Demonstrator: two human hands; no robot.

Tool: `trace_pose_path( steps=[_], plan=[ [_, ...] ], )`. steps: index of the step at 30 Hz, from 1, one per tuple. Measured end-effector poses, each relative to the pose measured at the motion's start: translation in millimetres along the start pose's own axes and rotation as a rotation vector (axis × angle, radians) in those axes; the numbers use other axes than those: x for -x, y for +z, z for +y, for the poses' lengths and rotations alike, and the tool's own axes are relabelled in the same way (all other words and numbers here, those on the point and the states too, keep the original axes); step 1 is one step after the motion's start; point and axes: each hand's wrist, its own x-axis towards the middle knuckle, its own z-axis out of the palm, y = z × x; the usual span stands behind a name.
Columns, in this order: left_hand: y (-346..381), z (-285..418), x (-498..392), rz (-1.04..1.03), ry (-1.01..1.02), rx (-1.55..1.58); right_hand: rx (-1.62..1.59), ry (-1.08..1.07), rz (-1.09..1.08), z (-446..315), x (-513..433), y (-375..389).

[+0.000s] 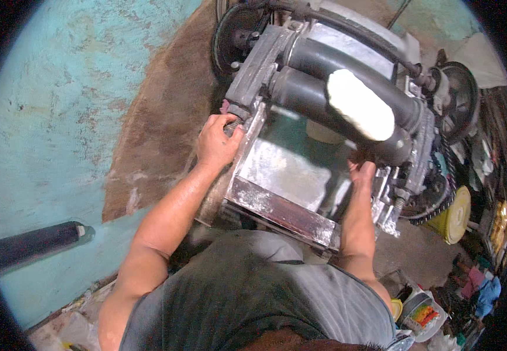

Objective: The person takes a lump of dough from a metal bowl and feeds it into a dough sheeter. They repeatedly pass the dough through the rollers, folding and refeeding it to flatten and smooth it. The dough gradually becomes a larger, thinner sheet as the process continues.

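Note:
A two-roller machine stands before me, with a dark front roller point(301, 94) and a matching rear roller point(319, 59). Across both rollers lies a thick white oblong slab point(361, 105), overexposed, so its material is unclear. My left hand point(218, 140) has its thumb and fingers around a threaded adjusting screw point(232, 125) at the left side of the frame. Below the right part of the front roller is my right hand point(362, 172). Its fingers reach into shadow, and whether they hold anything is hidden. Between my arms spreads a whitish metal tray point(280, 169) with a worn front bar point(280, 210).
A flywheel point(459, 103) and a drive chain point(451, 175) flank the machine on the right. Nearby are a yellow bucket point(457, 215) and a white plastic tub point(424, 313). A turquoise wall point(60, 109) rises on the left, with a dark cylinder point(38, 243) beside it.

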Motion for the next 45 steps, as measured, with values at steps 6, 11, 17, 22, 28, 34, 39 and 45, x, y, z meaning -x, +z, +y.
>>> trace_pose_path(
  steps=[6, 11, 17, 22, 28, 34, 39, 45],
  plan=[
    [4, -6, 0, 0.013, 0.009, 0.031, 0.115, -0.218, 0.031, -17, -93, 48],
    [2, -2, 1, 0.012, -0.033, 0.017, -0.128, 0.029, -0.277, -6, -82, 68],
    [7, -11, 2, 0.023, -0.029, 0.032, -0.241, 0.364, -0.572, 41, 23, 80],
    [3, -12, 0, 0.0, 0.016, 0.011, -0.193, 0.37, -0.696, 36, 103, 69],
    [3, -10, -1, -0.063, -0.021, 0.026, 0.396, 0.077, -0.711, -2, 177, 54],
    [9, -23, 0, -0.021, 0.051, -0.02, 1.49, -0.284, -0.677, 23, 296, 13],
    [6, -22, 5, -0.054, 0.03, -0.02, 1.344, -1.061, -0.291, 83, 354, -38],
    [7, -22, 1, -0.064, 0.058, -0.061, 1.139, -0.003, 0.027, 161, 361, -113]
  ],
)
